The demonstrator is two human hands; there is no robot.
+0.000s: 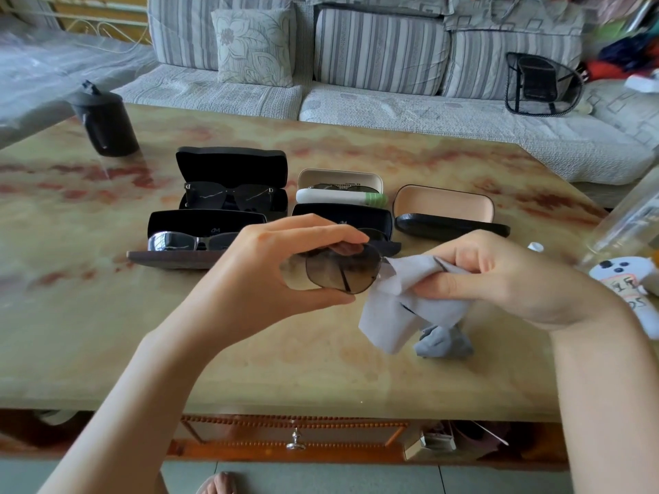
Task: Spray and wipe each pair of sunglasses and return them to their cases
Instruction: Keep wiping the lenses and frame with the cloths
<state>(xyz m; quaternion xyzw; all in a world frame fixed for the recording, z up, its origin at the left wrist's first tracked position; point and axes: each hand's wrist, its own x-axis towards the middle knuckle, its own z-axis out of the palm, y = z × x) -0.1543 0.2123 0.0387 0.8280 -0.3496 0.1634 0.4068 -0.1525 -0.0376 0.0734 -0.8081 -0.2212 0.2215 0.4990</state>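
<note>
A pair of sunglasses [338, 274] with brown tinted lenses is held above the table [249, 351]. It is gripped by the left hand [281, 258], with the fingers curled over the upper rim and the thumb under the lower one. A grey cloth [406, 301] is pinched in the right hand [506, 276] and touches the outer edge of the nearer lens. A crumpled blue-grey bundle [442, 343] lies on the table under the cloth; whether it is part of the same cloth cannot be told.

Five open cases are counted behind the hands:
- A large black case [231, 162] at the back left holds black sunglasses [228, 197].
- A front left case [207, 222] holds silver-framed sunglasses [185, 241].
- A white case [338, 180] holds a thin-framed pair [342, 187].
- A pink-lined case [445, 208] stands at the right.
- A middle case [356, 219] is partly hidden by the left hand and the held pair, so its contents cannot be told.

Four pairs of sunglasses are thus counted, one in hand and three in cases.

A dark lidded pot [107, 123] stands at the far left. At the right edge a blurred clear bottle [627, 222], a small white cap [536, 247] and a white soft figure [620, 276] are seen. A striped sofa [374, 112] stands beyond the table.
</note>
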